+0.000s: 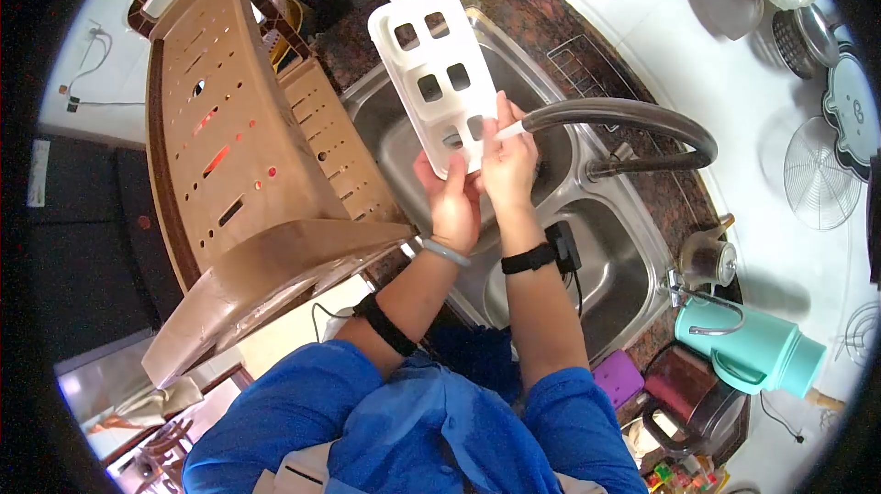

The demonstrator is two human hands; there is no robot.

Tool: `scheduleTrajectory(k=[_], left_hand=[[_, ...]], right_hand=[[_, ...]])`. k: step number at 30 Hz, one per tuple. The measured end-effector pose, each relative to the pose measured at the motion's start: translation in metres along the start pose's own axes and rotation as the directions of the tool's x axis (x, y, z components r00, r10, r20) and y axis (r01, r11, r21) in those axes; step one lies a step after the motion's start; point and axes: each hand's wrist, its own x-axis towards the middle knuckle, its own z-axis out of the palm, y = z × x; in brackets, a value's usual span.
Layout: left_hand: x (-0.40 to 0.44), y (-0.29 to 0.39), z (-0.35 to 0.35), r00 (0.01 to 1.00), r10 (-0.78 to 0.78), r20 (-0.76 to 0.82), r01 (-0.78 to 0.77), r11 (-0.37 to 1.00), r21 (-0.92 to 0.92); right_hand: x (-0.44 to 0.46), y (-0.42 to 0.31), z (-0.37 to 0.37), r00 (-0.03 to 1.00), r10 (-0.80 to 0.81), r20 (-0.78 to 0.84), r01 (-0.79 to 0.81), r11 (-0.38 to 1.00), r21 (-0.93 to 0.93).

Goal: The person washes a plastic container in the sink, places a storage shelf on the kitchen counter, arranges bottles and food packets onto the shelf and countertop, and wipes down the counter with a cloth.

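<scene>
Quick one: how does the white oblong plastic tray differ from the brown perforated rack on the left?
The white oblong plastic tray is held near its lower end by the left hand; neither hand touches the brown perforated rack. The tray has large squarish openings, the rack small round holes and narrow slots. The tray looks smaller than the rack. Both are pierced.

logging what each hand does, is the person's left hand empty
No, the left hand grips the near end of a long white plastic rack with square holes above the stainless-steel sink.
</scene>
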Motion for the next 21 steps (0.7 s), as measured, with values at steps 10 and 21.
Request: scheduleTrajectory(k=[10,21], left_hand=[[-0.008,0.010,-0.002,0.998,-0.017,0.058,0.014,0.999,0.042],[-0.033,0.012,-0.018,0.954,-0.219,0.204,0.274,0.915,-0.297]], right_hand=[[-0.027,0.071,-0.110,0.366,0.855,-0.367,-0.509,0.514,0.690],[-0.011,0.091,-0.117,0.454,0.888,-0.075,-0.320,0.241,0.916]])
